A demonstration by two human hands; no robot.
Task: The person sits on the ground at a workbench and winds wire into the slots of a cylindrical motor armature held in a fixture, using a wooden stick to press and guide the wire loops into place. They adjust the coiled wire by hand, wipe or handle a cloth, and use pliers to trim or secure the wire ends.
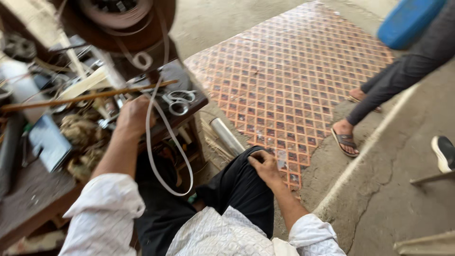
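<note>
Head view looks down over my lap: my left hand [134, 115] reaches onto the cluttered wooden table [33, 199], fingers curled shut among small metal parts, though I cannot tell what they grip. A thin wooden stick [85, 97] lies long and pale brown across the table just above that hand, and steel scissors [177, 102] rest just beside it near the table's edge. A white belt [156, 156] hangs in a loop off the table. My right hand [265, 166] rests loosely on my black-trousered knee, fingers bent, holding nothing.
</note>
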